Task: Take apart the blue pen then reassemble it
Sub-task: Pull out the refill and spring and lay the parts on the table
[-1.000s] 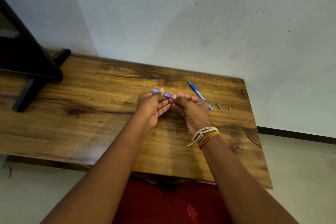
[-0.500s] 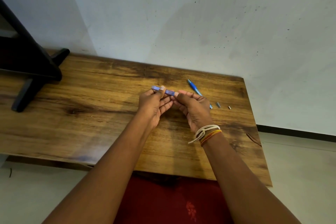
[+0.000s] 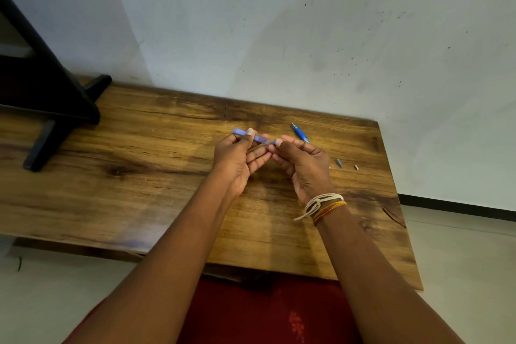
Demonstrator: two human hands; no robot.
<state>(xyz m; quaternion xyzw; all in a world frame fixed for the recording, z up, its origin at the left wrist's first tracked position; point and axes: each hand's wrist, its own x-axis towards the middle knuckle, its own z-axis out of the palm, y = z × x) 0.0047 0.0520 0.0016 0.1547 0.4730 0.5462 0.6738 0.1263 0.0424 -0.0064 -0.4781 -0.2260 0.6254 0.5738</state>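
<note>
Both hands are up over the middle of the worn wooden tabletop, palms turned towards the camera. The left hand pinches the translucent blue pen barrel between thumb and curled fingers, the barrel lying nearly level with its far end poking out to the left past the thumb. The right hand meets it at the other end, thumb and fingertips closed on the barrel's right tip, where a darker blue bit shows; exactly what is gripped there is too small to tell.

Behind the right hand, lying on the wood, is the darker blue front section of the pen, angled towards the wall, its lower end hidden by the knuckles. Further right sit two loose pieces, well apart from the hands: a small grey metal part and, just beyond it, a tiny pale cylinder.

The right wrist wears white and orange thread bands. At the far left a black stand with angled legs rests on the table's corner, clear of the work. The scuffed pale wall runs right behind the table's back edge, and a red cloth shows below the near edge, between the forearms
</note>
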